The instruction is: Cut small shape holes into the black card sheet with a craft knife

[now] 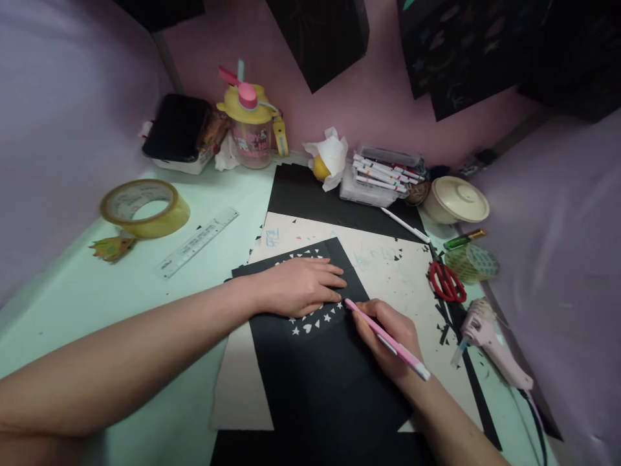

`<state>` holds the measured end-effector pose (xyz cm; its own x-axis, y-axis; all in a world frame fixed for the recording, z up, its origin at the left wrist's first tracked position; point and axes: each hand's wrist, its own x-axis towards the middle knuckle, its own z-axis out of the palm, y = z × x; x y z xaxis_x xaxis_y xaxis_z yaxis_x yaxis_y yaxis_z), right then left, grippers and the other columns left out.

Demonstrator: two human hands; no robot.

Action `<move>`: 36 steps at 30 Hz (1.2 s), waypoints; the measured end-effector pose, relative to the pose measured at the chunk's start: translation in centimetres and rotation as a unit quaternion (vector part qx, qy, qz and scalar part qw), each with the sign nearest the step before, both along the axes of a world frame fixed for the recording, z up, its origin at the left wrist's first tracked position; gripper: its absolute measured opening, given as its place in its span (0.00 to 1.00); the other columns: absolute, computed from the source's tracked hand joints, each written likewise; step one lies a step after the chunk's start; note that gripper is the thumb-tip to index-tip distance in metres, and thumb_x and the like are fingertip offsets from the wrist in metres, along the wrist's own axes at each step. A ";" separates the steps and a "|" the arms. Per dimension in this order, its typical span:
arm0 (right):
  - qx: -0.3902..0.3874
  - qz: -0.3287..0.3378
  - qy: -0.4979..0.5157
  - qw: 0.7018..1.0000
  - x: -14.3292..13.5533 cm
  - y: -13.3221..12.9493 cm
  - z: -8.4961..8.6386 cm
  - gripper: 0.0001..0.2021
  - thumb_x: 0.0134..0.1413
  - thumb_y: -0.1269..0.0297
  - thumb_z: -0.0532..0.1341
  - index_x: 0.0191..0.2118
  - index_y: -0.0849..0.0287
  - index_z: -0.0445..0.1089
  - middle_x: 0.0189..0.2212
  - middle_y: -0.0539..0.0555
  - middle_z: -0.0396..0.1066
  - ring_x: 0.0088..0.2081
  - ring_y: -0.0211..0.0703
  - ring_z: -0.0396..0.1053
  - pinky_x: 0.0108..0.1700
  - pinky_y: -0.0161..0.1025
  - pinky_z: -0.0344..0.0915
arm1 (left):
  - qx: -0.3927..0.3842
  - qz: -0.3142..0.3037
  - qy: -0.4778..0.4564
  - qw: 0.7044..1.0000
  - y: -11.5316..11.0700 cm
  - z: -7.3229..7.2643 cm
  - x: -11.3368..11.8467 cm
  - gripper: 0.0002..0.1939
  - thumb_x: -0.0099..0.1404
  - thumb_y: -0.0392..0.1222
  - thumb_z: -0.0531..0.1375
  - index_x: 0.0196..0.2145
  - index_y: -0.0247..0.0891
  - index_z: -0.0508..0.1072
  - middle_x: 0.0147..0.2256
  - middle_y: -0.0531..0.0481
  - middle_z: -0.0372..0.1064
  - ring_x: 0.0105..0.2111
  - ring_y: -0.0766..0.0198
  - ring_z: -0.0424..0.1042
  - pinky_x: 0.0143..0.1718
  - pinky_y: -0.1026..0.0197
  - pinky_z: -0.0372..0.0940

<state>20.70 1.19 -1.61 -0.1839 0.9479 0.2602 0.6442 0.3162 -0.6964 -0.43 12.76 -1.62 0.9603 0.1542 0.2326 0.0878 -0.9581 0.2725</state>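
My left hand (305,285) lies flat on a sheet of black paper (330,369), its fingers stretched out. Small stars, hearts and triangles are cut out of the paper in a ring, partly hidden under this hand. In my right hand (392,336) is a slim pink pen-shaped craft knife (383,336) with a white end. Its tip points at the paper close to my left fingertips, beside a cut star (340,305); whether it touches I cannot tell. Beneath the black paper lies a cream board (247,382) with blue scribbles and black scraps.
Left are a tape roll (169,220), a clear ruler (198,243) and a leaf-shaped piece (111,248). Right are red-handled scissors (446,283), a glue gun (495,349) with a cord and another tape roll (473,262). Behind stand a pen box (369,191), bottle (250,139) and lidded bowl (456,199).
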 end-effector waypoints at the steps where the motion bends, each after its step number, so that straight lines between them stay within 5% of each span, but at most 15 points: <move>1: 0.000 0.000 -0.002 1.000 0.0 0.0 0.0 0.04 0.57 0.70 0.58 0.32 0.58 0.67 0.26 0.52 0.70 0.27 0.38 0.68 0.30 0.34 0.63 | -0.001 0.001 0.000 1.000 0.0 0.0 0.0 0.16 0.63 0.34 0.53 0.47 0.38 0.73 0.54 0.45 0.67 0.57 0.53 0.62 0.58 0.45 0.58; 7: -0.049 -0.054 0.061 0.995 0.2 -0.2 -0.1 0.04 0.57 0.67 0.59 0.31 0.57 0.68 0.25 0.51 0.70 0.25 0.36 0.66 0.26 0.33 0.61 | 0.001 0.000 -0.003 1.000 0.0 0.0 0.1 0.16 0.63 0.35 0.53 0.47 0.39 0.73 0.54 0.45 0.67 0.57 0.53 0.62 0.58 0.46 0.59; 12: -0.088 -0.133 0.162 0.974 0.1 0.1 0.2 0.06 0.55 0.64 0.60 0.40 0.57 0.67 0.23 0.48 0.69 0.24 0.37 0.66 0.26 0.33 0.62 | 0.004 -0.003 -0.008 1.000 0.0 0.0 0.0 0.16 0.62 0.34 0.55 0.46 0.37 0.73 0.54 0.44 0.67 0.57 0.52 0.63 0.58 0.44 0.59; 15: -0.107 -0.155 0.148 0.971 0.1 0.2 0.6 0.05 0.55 0.62 0.61 0.33 0.58 0.68 0.21 0.48 0.67 0.24 0.37 0.65 0.25 0.33 0.60 | 0.007 -0.004 -0.012 1.000 0.0 0.1 0.0 0.16 0.61 0.34 0.55 0.47 0.37 0.73 0.54 0.43 0.67 0.56 0.52 0.63 0.57 0.44 0.59; 36: -0.150 -0.134 0.121 0.972 0.2 0.4 0.9 0.08 0.57 0.62 0.57 0.34 0.59 0.71 0.25 0.51 0.74 0.26 0.40 0.70 0.28 0.34 0.64 | -0.009 0.002 -0.026 1.000 -0.1 -0.1 0.1 0.16 0.62 0.33 0.54 0.46 0.34 0.73 0.52 0.42 0.69 0.55 0.53 0.64 0.58 0.45 0.58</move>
